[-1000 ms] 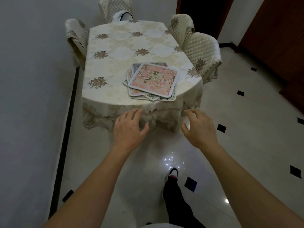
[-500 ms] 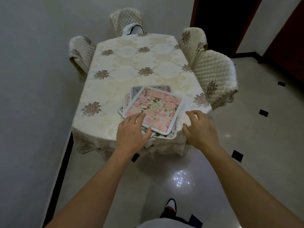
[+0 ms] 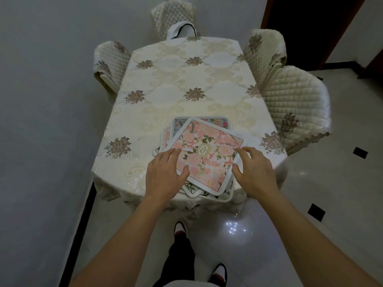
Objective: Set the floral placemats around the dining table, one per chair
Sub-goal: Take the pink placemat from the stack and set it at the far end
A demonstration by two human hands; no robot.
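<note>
- The floral placemats lie in a loose, skewed stack at the near end of the desk (image 3: 176, 96), close to its edge.
- The top placemat (image 3: 209, 154) is pink with roses, a white border and an oval emblem in the middle; it sits turned at an angle to the mats under it.
- A blue-toned placemat (image 3: 219, 121) shows at the far side of the stack, and the corners of others stick out at the near and left sides.
- The left hand (image 3: 165, 175) rests flat on the top placemat's left corner, fingers spread and straight, holding nothing.
- The right hand (image 3: 256, 172) is at the top placemat's right corner, fingers relaxed and wide, fingertips at its edge; nothing is gripped.
- A cream tablecloth with brown flower motifs covers the desk.
- Four quilted chairs stand around it: far chair (image 3: 173, 15), left chair (image 3: 109, 61), and two right chairs (image 3: 265, 52) (image 3: 296, 104).
- The person's feet stand on the glossy tiled floor (image 3: 310, 183) below.
</note>
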